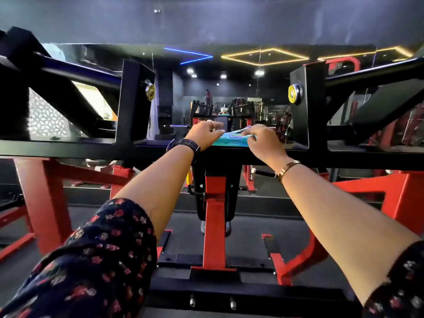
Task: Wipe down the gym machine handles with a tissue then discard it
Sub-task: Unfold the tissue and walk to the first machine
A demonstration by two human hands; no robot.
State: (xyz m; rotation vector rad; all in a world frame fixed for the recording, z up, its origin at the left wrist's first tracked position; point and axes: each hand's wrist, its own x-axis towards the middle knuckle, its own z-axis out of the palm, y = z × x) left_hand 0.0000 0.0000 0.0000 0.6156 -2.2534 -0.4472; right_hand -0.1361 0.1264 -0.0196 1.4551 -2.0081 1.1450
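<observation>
A teal tissue packet (231, 140) lies on the black crossbeam (91, 150) of a red and black gym machine, straight ahead at arm's length. My left hand (205, 134) holds the packet's left end with curled fingers. My right hand (263, 140) pinches the packet's upper right part, where a flap looks lifted. No loose tissue shows. The machine's black lever arms (75, 74) reach up and outward on both sides; their handles are out of frame.
A red centre post (214, 216) and red frame legs (46, 203) stand below the beam. Black pivot brackets with yellow bearings (294, 94) flank my hands. A mirror wall behind reflects more machines and ceiling lights. Dark floor lies underneath.
</observation>
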